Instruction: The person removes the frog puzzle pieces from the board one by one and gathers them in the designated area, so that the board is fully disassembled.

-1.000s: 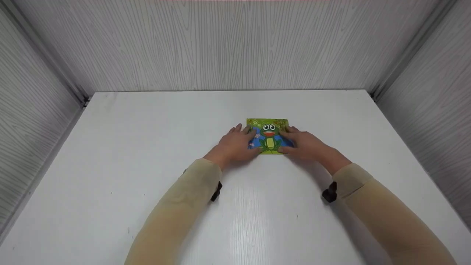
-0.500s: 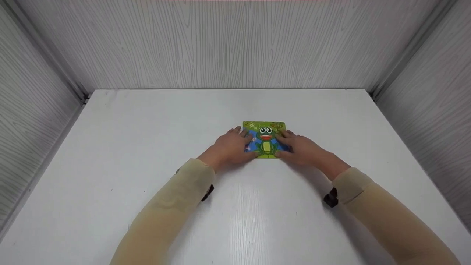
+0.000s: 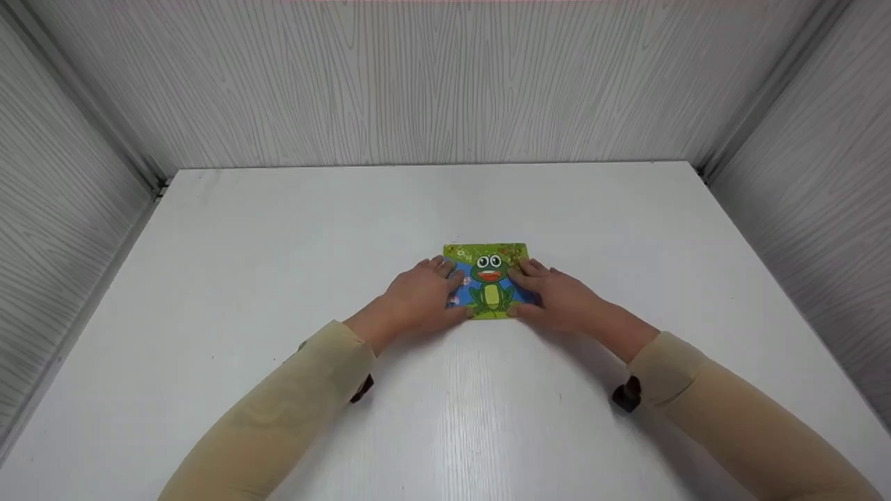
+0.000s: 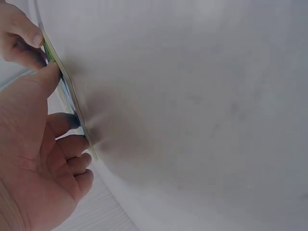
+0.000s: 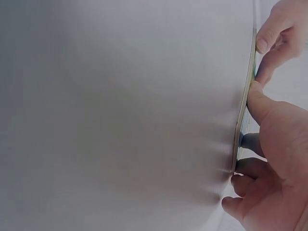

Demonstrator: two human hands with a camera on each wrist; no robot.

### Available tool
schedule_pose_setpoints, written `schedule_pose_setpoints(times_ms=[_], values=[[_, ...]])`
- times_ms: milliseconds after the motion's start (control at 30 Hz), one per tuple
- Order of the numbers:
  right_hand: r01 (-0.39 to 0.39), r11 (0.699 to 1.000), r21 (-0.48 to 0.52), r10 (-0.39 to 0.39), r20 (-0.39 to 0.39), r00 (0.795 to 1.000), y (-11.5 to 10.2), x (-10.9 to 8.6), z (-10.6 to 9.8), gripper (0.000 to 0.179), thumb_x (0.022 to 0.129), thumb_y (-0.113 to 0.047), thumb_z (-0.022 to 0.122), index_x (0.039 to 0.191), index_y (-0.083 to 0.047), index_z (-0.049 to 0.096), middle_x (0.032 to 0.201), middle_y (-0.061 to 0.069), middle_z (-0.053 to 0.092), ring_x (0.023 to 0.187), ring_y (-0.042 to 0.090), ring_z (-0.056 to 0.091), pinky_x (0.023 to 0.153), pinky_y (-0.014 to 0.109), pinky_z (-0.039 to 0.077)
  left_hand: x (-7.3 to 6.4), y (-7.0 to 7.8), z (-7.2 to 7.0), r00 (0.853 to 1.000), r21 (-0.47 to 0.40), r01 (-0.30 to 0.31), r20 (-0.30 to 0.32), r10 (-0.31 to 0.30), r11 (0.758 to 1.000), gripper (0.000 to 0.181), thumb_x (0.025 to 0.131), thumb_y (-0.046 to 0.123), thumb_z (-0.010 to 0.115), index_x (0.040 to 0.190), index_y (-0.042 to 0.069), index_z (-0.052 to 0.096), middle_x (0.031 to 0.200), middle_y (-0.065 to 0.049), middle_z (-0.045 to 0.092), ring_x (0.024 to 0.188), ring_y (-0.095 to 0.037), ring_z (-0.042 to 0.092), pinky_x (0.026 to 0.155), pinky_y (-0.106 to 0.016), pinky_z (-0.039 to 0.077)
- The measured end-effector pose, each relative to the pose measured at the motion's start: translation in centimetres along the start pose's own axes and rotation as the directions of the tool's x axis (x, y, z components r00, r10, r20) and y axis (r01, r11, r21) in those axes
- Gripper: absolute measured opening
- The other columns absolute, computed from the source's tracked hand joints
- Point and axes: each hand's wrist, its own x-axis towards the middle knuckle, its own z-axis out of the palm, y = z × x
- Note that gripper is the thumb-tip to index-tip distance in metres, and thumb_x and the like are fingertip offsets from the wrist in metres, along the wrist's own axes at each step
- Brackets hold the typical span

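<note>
A thin, square board (image 3: 492, 296) with a cartoon frog on a green and blue ground lies flat on the white table, centred in the head view. My left hand (image 3: 420, 298) rests on its left side, thumb near the front corner and fingertips on the picture. On the opposite side my right hand (image 3: 565, 300) touches it the same way, thumb and forefinger on top. Both wrist views show the board (image 4: 72, 94) edge-on, with fingertips pressing its face and outer fingers bent beside it. The hands cover parts of its left and right sides.
The white tabletop (image 3: 292, 236) spreads around the board. A grey wood-grain panel (image 3: 431, 83) stands along the back, with similar panels at left and right. Dark straps or devices (image 3: 626, 394) show at both sleeve cuffs.
Both hands have slid the frog board across the table toward me and slightly left. The fingers keep about the same places on it.
</note>
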Motion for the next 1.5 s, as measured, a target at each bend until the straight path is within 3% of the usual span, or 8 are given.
schedule_pose_setpoints(times_ms=[600, 900, 1233, 1500], values=[[0.063, 0.998, -0.01, -0.063, -0.06, 0.996, -3.4, -2.7, 2.2, 0.081, 0.103, -0.055, 0.065, 0.163, -0.008, 0.039, 0.171, 0.018, 0.028, 0.159, 0.037, 0.023, 0.125, 0.057, 0.024, -5.1, 0.5, 1.8, 0.997, -0.013, -0.014, -0.072, 0.013, 1.0, 0.078, 0.105, 0.059, 0.054, 0.16, 0.006, 0.047, 0.165, -0.018, 0.041, 0.155, -0.035, 0.034, 0.125, -0.046, 0.027], [0.089, 0.996, -0.01, -0.089, -0.075, 0.993, -4.6, -4.1, 3.0, 0.081, 0.102, -0.057, 0.065, 0.163, -0.01, 0.042, 0.17, 0.017, 0.031, 0.158, 0.036, 0.025, 0.123, 0.057, 0.027, -7.5, 1.3, 2.3, 0.997, -0.024, 0.006, -0.073, -0.008, 1.0, 0.081, 0.103, 0.062, 0.057, 0.159, 0.004, 0.048, 0.165, -0.019, 0.041, 0.156, -0.035, 0.033, 0.125, -0.048, 0.026], [0.132, 0.991, 0.005, -0.131, -0.062, 0.989, -4.6, -6.2, 2.8, 0.08, 0.102, -0.053, 0.067, 0.166, -0.015, 0.038, 0.173, 0.011, 0.028, 0.16, 0.032, 0.023, 0.125, 0.054, 0.025, -8.7, 1.5, 2.8, 0.997, -0.027, 0.018, -0.081, -0.02, 0.999, 0.079, 0.103, 0.061, 0.058, 0.157, 0.004, 0.051, 0.164, -0.019, 0.044, 0.155, -0.036, 0.035, 0.125, -0.049, 0.028], [0.128, 0.992, -0.005, -0.128, -0.01, 0.992, -4.7, -6.5, 2.9, 0.076, 0.102, -0.053, 0.066, 0.163, -0.014, 0.044, 0.172, 0.009, 0.03, 0.159, 0.032, 0.024, 0.124, 0.054, 0.027, -9.2, 1.4, 2.6, 0.997, -0.042, 0.026, -0.071, -0.029, 0.999, 0.08, 0.102, 0.061, 0.059, 0.158, 0.004, 0.049, 0.165, -0.019, 0.041, 0.156, -0.036, 0.033, 0.125, -0.05, 0.027]])
